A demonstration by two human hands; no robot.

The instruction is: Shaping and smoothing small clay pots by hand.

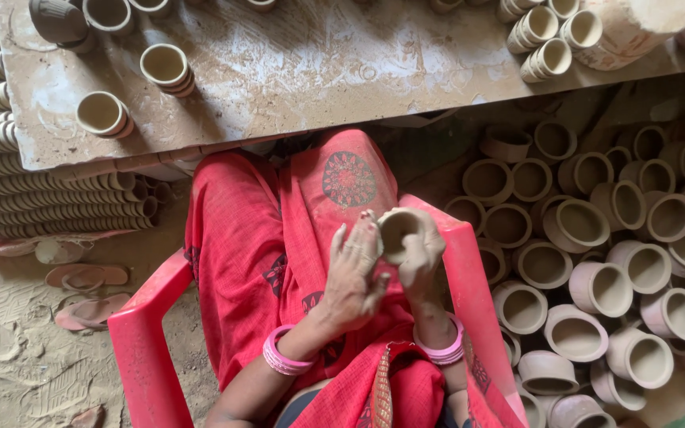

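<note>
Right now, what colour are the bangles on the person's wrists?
Pink, seen in the head view: a stack on the left wrist and some on the right wrist.

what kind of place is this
Most likely a small pottery workshop. Unfired clay cups lie heaped on the sandy floor, more are stacked in rows by a clay-smeared work board, and the seated person's hands hold one small clay cup.

A dusty grey slab (303, 71) runs across the top, carrying scattered clay cups (166, 65) and short stacks of them. Right of the red plastic chair (148, 349), unfired pots (596, 261) crowd the ground (mouths mostly up), long cup rows (57, 198) lie left, and sandals (85, 277) rest on sand.
</note>
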